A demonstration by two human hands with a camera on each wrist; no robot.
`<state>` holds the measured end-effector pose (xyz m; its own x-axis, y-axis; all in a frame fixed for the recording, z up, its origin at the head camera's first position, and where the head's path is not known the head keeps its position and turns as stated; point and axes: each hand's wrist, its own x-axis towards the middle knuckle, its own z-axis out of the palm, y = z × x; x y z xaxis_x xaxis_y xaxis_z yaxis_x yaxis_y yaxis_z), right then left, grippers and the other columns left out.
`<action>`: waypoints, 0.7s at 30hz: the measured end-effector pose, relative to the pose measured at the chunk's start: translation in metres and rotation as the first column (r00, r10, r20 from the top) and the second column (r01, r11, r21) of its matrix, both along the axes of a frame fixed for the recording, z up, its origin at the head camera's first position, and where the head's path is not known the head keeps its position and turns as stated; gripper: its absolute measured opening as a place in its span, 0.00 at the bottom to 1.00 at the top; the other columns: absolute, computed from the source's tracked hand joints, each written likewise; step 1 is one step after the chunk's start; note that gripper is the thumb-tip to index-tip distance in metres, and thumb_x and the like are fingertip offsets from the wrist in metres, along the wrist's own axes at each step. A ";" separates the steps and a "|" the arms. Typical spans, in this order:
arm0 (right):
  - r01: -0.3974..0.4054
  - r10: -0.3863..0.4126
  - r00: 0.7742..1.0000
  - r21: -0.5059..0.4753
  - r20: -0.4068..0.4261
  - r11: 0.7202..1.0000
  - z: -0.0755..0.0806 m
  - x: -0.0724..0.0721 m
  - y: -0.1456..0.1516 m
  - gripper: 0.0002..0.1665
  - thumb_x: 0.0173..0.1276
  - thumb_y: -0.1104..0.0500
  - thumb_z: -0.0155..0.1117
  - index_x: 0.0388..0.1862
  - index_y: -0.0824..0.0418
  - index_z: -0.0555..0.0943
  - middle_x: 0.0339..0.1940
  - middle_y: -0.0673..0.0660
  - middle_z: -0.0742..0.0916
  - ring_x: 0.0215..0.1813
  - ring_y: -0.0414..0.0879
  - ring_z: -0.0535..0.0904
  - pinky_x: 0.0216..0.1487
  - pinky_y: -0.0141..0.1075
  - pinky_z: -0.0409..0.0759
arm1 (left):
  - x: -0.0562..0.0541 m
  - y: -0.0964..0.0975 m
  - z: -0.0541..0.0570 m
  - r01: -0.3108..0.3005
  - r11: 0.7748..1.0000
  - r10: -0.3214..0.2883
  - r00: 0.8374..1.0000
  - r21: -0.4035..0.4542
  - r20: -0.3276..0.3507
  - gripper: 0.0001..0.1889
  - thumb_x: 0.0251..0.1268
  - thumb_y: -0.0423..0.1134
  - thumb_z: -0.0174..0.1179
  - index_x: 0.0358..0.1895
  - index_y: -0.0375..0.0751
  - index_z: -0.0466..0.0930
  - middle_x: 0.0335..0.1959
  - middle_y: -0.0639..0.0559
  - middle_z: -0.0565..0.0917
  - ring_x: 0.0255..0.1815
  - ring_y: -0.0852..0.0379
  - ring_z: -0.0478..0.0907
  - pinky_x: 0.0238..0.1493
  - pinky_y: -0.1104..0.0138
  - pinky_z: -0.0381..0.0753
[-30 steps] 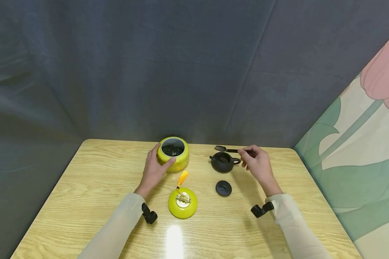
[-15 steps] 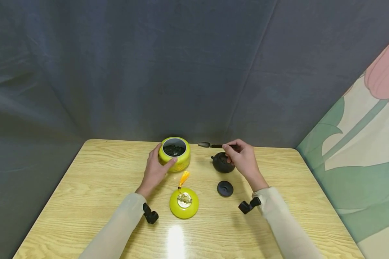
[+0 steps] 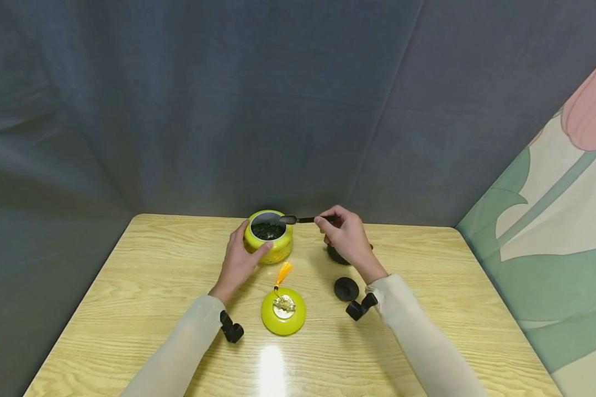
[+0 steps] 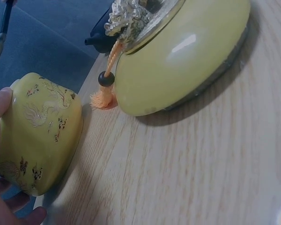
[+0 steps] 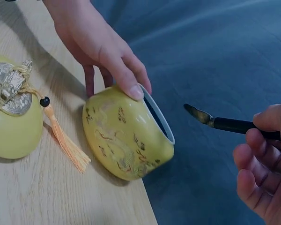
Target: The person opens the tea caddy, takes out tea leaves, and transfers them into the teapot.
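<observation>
Yellow and dragon-painted, the jar [image 3: 277,253] held dark, loose contents [image 3: 267,231]; the left hand [image 3: 239,259] had its grip round it, the right hand [image 3: 347,234] pinched a black-handled scoop [image 3: 305,220].

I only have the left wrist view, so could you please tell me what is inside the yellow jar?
Observer: The head view shows dark, leafy bits inside the yellow jar.
Operator: Thank you. May I ask what the person's right grip is doing?
Observer: It pinches a small scoop by its black handle.
Operator: Is there anything on the table just to the right of the yellow lid?
Observer: Yes, the head view shows a small, round black lid lying there, apart from the yellow one.
</observation>
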<state>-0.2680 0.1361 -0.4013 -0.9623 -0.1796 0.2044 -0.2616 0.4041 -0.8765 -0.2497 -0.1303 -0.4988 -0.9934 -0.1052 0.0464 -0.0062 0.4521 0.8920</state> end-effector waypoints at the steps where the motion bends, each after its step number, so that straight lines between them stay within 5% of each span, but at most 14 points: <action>1: -0.005 0.005 1.000 0.013 -0.010 1.000 0.000 -0.001 -0.003 0.10 0.79 0.54 0.68 0.47 0.60 0.86 0.35 0.64 0.87 0.29 0.62 0.84 0.28 0.35 0.82 | 0.000 0.000 0.000 0.000 1.000 0.000 1.000 0.001 0.000 0.50 0.70 0.55 0.71 0.87 0.48 0.51 0.84 0.39 0.60 0.86 0.39 0.58 0.87 0.42 0.58; 7: -0.025 0.043 0.993 0.161 -0.110 0.987 -0.003 -0.004 -0.022 0.08 0.78 0.55 0.68 0.48 0.58 0.86 0.32 0.57 0.87 0.28 0.48 0.82 0.26 0.34 0.78 | -0.001 0.000 -0.001 0.001 1.000 -0.001 1.000 0.007 -0.006 0.50 0.70 0.55 0.71 0.87 0.49 0.52 0.84 0.40 0.60 0.86 0.40 0.58 0.87 0.43 0.58; 12: -0.029 0.105 0.970 0.326 -0.220 0.945 -0.009 -0.005 -0.036 0.06 0.78 0.57 0.68 0.47 0.58 0.86 0.35 0.56 0.90 0.29 0.44 0.78 0.28 0.32 0.75 | -0.002 0.001 -0.002 0.003 1.000 -0.003 1.000 -0.002 -0.014 0.50 0.70 0.55 0.72 0.87 0.48 0.52 0.84 0.38 0.60 0.86 0.39 0.59 0.87 0.42 0.58; 21: 0.021 0.272 0.883 0.610 -0.383 0.792 -0.016 -0.010 -0.058 0.05 0.79 0.57 0.67 0.47 0.57 0.84 0.38 0.52 0.89 0.27 0.41 0.78 0.25 0.33 0.75 | -0.002 0.003 -0.001 0.010 1.000 -0.010 1.000 -0.015 -0.008 0.51 0.70 0.56 0.71 0.87 0.48 0.51 0.84 0.38 0.59 0.85 0.38 0.59 0.87 0.42 0.59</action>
